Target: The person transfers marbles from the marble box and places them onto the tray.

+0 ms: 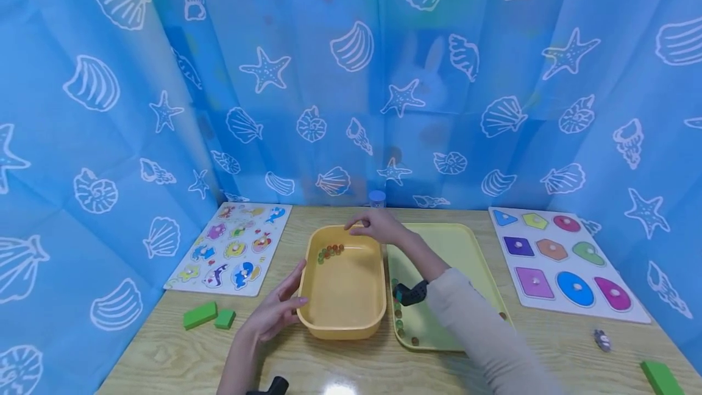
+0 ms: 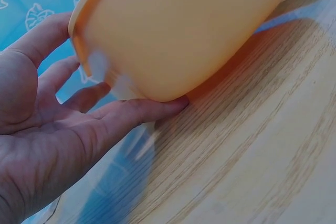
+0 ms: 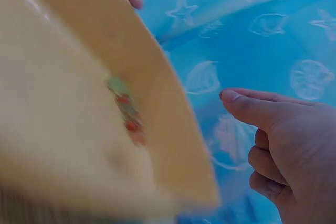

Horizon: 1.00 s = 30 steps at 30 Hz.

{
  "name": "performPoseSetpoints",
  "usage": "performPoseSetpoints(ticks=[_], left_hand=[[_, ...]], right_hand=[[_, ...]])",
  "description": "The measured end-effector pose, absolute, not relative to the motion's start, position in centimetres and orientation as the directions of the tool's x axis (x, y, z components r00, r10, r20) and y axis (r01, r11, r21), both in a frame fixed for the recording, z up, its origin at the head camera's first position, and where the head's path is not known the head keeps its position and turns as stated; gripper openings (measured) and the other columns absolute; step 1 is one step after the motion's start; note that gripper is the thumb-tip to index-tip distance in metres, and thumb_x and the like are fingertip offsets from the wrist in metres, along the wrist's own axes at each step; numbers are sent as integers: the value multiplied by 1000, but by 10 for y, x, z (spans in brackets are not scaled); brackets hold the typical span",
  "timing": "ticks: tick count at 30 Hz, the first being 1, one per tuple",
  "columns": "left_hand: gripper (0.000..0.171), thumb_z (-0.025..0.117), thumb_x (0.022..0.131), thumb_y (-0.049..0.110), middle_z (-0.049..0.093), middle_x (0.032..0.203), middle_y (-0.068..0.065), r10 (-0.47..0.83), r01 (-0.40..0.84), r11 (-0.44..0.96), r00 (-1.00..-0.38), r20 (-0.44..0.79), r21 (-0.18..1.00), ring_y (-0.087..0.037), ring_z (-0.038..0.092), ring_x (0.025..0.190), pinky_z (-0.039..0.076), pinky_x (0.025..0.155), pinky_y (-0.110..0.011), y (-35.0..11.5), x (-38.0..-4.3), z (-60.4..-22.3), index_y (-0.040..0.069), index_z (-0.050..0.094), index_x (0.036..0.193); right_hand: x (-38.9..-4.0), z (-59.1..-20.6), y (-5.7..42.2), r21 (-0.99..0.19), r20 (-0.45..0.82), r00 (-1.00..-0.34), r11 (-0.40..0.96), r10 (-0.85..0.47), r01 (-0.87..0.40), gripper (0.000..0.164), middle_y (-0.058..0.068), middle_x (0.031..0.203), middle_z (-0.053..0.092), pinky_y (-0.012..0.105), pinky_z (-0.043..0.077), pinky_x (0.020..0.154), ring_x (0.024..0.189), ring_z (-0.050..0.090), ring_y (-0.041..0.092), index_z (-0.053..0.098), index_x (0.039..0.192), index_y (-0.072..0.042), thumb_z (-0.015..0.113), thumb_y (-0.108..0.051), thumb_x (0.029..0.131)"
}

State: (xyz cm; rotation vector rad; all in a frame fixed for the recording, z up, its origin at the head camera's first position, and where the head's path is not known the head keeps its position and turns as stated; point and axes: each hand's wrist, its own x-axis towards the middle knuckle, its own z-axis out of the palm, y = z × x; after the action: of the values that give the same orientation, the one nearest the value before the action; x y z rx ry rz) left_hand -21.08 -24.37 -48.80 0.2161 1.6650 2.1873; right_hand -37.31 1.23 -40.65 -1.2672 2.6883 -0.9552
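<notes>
I judge the step as gathering marbles (image 1: 331,251): my left hand (image 1: 276,309) grips the orange tub (image 1: 345,291) at frame centre, some clustered in its upper left, while my right hand (image 1: 378,226), curled around nothing visible, likely needs more from the yellow tray (image 1: 439,239) centre-right.

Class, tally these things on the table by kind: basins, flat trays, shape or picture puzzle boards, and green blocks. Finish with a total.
Orange basin: 1
Yellow tray: 1
Puzzle boards: 2
Green blocks: 3
Total: 7
</notes>
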Motion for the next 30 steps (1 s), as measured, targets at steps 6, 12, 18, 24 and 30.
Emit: performPoseSetpoints(ticks=[6,12,18,24,30], left_hand=[[75,50,87,1,-9,151,-5,404,-222,-238,-908,-111,946,-39,20,131,42,94,-49,-244,-211,-485,39,16,142],[77,49,87,0,-9,151,-6,414,-230,-237,-903,-116,944,-40,18,132,42,94,-49,-244,-208,-477,36,12,143],[75,51,86,0,-6,151,-5,412,-227,-263,-905,-104,938,-39,19,132,43,92,-50,-243,-214,-488,38,18,142],[76,49,87,-1,-9,151,-5,415,-225,-252,-904,-105,941,-40,18,132,43,92,-50,-242,-214,-487,38,14,142],[76,49,87,-1,-11,151,-6,397,-241,-241,-908,-131,940,-40,18,131,42,93,-50,-242,-208,-481,38,15,142]], right_hand=[[-375,-426,-34,-552,94,-692,541,-715,-634,19,-1,62,51,19,32,46,51,37,10,69,100,-14,61,-21,84],[-375,-446,-53,-442,71,-666,575,-742,-688,14,-3,94,67,26,50,80,91,59,14,70,94,-15,65,-17,81],[-369,-453,-56,-376,3,-722,669,-691,-642,9,-8,90,65,23,50,78,83,57,10,71,87,-19,68,-21,79],[-364,-446,-49,-417,58,-701,620,-711,-664,8,-6,87,65,20,47,70,76,53,8,70,86,-17,67,-21,79],[-358,-415,-19,-563,186,-667,478,-721,-674,14,1,55,47,21,28,44,48,32,11,69,93,-16,63,-23,82]])
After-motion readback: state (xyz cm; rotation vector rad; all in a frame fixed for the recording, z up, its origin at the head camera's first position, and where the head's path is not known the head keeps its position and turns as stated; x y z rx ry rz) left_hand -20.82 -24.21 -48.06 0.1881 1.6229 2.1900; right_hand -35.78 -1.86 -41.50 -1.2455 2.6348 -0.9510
